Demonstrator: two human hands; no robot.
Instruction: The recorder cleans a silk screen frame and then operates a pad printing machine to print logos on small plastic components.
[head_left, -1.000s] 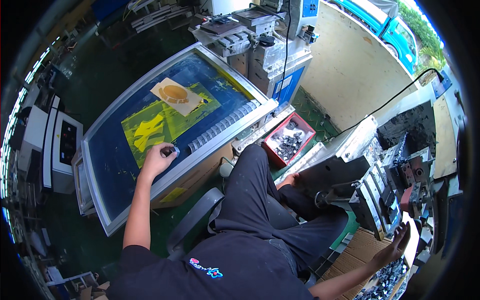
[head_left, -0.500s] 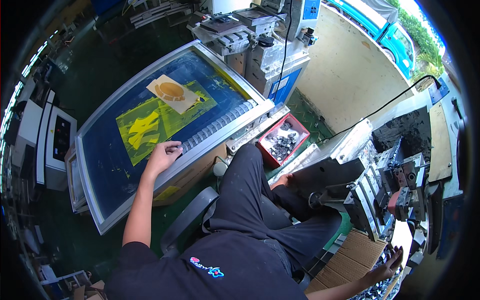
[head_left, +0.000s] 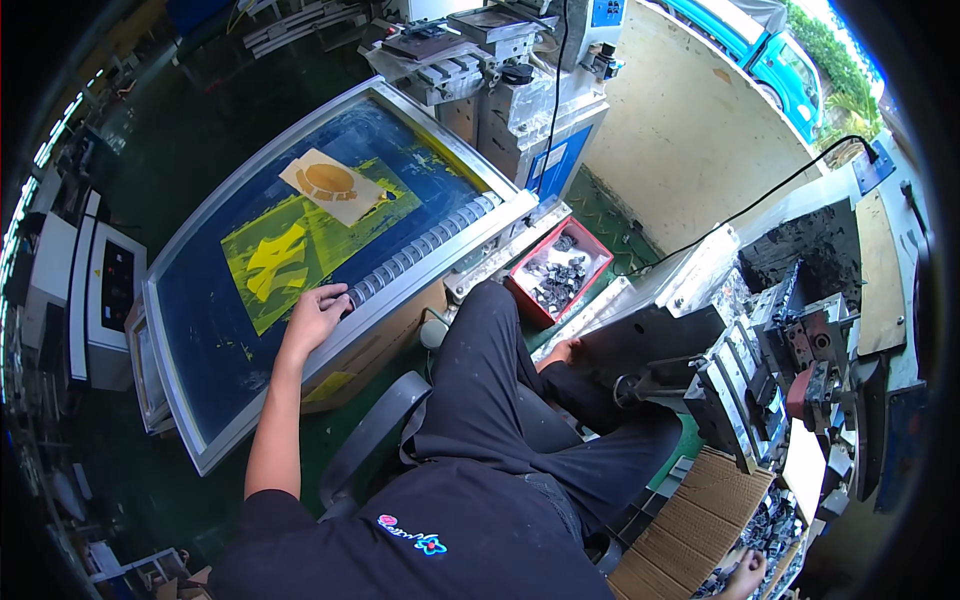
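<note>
My left hand (head_left: 317, 316) is at the near end of a row of small grey curved pieces (head_left: 415, 250). The row lies along the rim of a large framed screen (head_left: 200, 300). Its fingers are bent and pinched at the last grey piece (head_left: 356, 296), which they partly cover. At the lower right, my right hand (head_left: 744, 576) is over a cardboard box of small dark and silvery metal parts (head_left: 775, 530). Those fingers are curled together, and whatever they may hold is hidden. Part of the right forearm lies outside the picture.
A yellow-stained card (head_left: 335, 187) lies on the screen. Between screen and machine stands a red box (head_left: 560, 270) of small parts. The press-like machine (head_left: 770, 370) fills the right side, with a black cable above. A chair armrest (head_left: 370, 430) is beside my left thigh.
My right hand has moved left and down toward the near side of the parts box, and its fingers have curled. The left hand stays at the row's end while the whole view shifts slightly.
</note>
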